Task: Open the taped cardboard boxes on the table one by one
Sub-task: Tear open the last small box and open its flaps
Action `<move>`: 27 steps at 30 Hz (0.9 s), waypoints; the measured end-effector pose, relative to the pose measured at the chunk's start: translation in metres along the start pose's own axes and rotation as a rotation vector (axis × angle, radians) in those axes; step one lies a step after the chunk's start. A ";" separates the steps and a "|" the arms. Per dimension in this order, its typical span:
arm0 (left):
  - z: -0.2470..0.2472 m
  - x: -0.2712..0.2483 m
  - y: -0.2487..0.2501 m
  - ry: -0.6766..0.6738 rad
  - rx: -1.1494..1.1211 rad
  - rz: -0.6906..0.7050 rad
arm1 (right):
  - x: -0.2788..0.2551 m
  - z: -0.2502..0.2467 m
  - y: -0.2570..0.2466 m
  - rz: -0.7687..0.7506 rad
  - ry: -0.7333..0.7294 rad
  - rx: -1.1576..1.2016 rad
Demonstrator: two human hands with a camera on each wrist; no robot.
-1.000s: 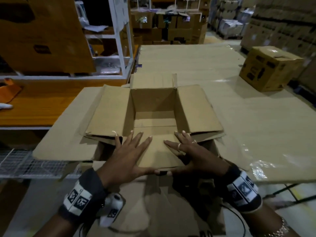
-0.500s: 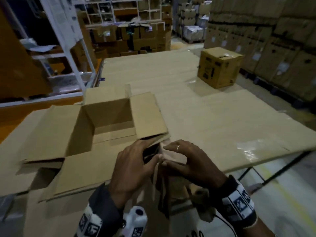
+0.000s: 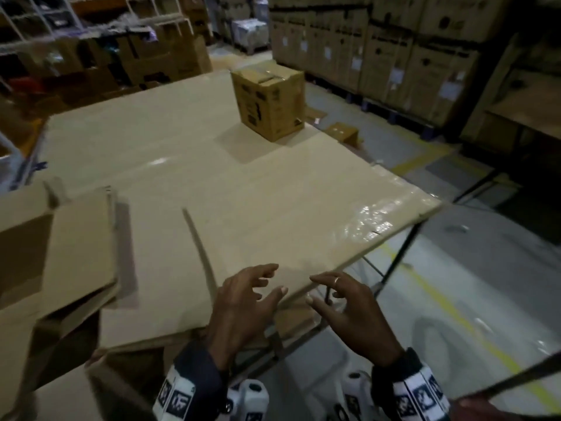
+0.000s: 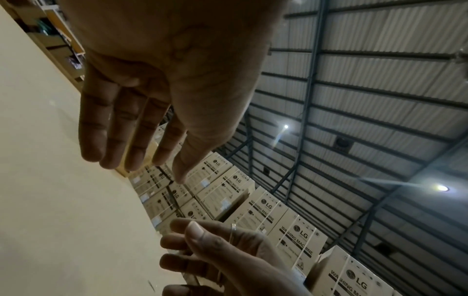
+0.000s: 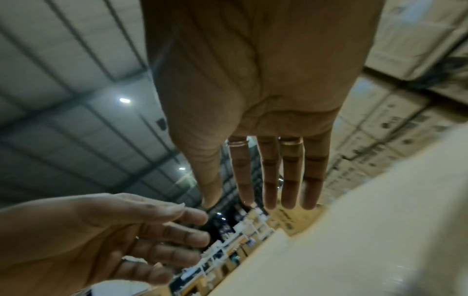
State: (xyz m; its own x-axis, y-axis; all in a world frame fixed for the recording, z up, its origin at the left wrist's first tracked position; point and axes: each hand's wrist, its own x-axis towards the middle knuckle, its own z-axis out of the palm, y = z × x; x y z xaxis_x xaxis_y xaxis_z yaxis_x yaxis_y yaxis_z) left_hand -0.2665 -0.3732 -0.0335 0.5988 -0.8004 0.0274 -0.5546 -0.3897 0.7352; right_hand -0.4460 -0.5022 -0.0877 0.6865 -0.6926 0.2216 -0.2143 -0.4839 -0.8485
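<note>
A taped brown cardboard box (image 3: 268, 100) stands upright at the far side of the cardboard-covered table (image 3: 212, 183). The opened box (image 3: 60, 247), flaps spread, lies at the left edge of the head view. My left hand (image 3: 246, 302) and right hand (image 3: 343, 305) hover side by side over the table's near edge, fingers spread and holding nothing. In the left wrist view the left hand (image 4: 142, 120) shows straight fingers, with the right hand (image 4: 215, 254) below it. The right wrist view shows the right hand (image 5: 266, 160) open, with rings on its fingers, and the left hand (image 5: 121, 236) beside it.
Stacks of large printed cartons (image 3: 394, 53) line the right wall. Shelving with more boxes (image 3: 121, 53) fills the back left. A small carton (image 3: 343, 133) lies on the floor past the table. The table's right corner (image 3: 425, 205) is glossy with tape.
Both hands have let go of the opened box's near flap and lifted off it. The view has swung right, so the opened box now sits at the left and the taped box is nearer the centre.
</note>
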 end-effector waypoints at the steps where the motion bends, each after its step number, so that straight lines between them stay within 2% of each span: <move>1: 0.013 0.006 0.004 -0.019 -0.001 0.010 | -0.001 -0.008 0.009 0.032 0.009 0.012; 6: 0.057 0.034 0.018 -0.065 -0.011 0.007 | 0.003 -0.035 0.044 0.196 0.090 0.045; 11: 0.079 0.072 0.015 -0.071 0.000 -0.024 | 0.039 -0.049 0.066 0.288 0.168 0.095; 17: 0.089 0.151 0.009 0.019 -0.058 0.004 | 0.127 -0.071 0.082 0.216 0.160 0.061; 24: 0.070 0.271 0.022 0.176 -0.141 0.035 | 0.264 -0.109 0.067 0.017 0.090 -0.029; 27: 0.056 0.314 0.032 0.222 -0.136 0.041 | 0.310 -0.119 0.062 -0.001 0.048 -0.062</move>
State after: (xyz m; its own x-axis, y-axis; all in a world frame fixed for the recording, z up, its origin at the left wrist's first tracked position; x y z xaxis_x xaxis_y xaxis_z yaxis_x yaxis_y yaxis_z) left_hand -0.1286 -0.6624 -0.0398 0.6975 -0.6892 0.1960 -0.5076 -0.2822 0.8141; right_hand -0.3294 -0.8106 -0.0146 0.6525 -0.7165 0.2466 -0.2575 -0.5158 -0.8171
